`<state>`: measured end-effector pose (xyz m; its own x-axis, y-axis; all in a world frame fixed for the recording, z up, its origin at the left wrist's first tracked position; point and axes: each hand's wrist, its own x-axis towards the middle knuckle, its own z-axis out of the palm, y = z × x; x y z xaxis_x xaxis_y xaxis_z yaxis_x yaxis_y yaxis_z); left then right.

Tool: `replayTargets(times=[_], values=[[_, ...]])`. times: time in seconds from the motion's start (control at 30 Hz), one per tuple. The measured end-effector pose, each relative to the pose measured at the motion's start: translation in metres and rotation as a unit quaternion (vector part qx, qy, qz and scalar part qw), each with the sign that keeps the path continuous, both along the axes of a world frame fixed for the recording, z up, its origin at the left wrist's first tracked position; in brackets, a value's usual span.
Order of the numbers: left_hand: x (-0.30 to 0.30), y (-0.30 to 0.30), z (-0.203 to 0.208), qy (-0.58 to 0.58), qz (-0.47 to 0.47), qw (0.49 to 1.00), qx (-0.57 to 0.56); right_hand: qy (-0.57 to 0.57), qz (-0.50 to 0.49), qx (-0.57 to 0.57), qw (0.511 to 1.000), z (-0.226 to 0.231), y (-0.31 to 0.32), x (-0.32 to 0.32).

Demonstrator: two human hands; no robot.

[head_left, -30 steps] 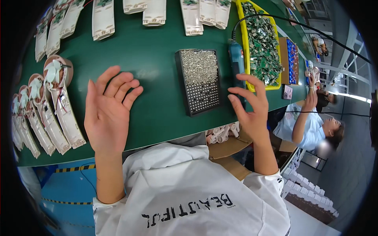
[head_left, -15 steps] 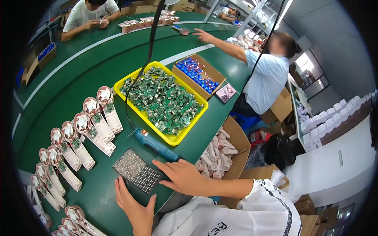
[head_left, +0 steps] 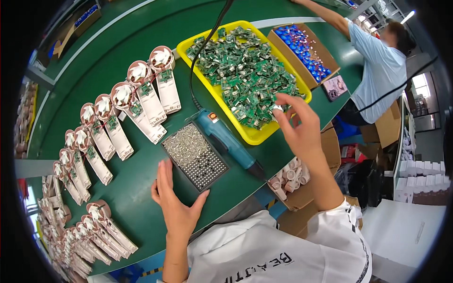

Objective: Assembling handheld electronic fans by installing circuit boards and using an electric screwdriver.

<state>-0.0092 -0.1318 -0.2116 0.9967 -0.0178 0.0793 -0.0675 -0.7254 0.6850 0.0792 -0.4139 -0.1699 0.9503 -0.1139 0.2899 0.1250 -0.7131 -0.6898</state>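
Observation:
My left hand (head_left: 179, 207) holds the lower-left side of a black screw tray (head_left: 196, 155), with fingertips along one edge and thumb at the near corner. Loose silvery screws heap over its far part; the near part shows rows of holes. My right hand (head_left: 299, 125) is raised over the near right side of a yellow tray (head_left: 250, 137) piled with small green circuit boards (head_left: 250, 70). Thumb and index finger pinch a small silvery-white piece (head_left: 277, 108), too small to identify. A teal electric screwdriver (head_left: 229, 144) lies between the two trays, its cord leading upward.
Left, rows of pink-white handheld fan halves (head_left: 122, 96) lie with white blades and green boards inside. A cardboard box (head_left: 332, 63) of blue wired parts and a phone (head_left: 335, 88) are at right. Below the table edge, a carton holds pink parts (head_left: 288, 177). A co-worker (head_left: 380, 70) sits beyond.
My right hand has left the screw tray and risen over the yellow tray, pinching a small piece. My left hand stays at the screw tray. The whole view has shifted.

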Motion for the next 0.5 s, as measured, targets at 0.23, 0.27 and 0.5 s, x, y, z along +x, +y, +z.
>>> replayTargets(times=[0.23,0.27,0.5], values=[[-0.012,0.009,-0.013,-0.081,0.049,0.973,-0.212,0.004,0.010,-0.180,0.984,-0.008,0.015,0.036],[-0.015,0.013,-0.019,-0.094,0.088,0.952,-0.278,0.024,0.014,-0.148,0.989,-0.010,0.017,0.039],[-0.044,0.016,-0.019,-0.210,0.150,0.901,-0.350,-0.051,0.068,0.139,0.987,0.002,0.013,0.016]])
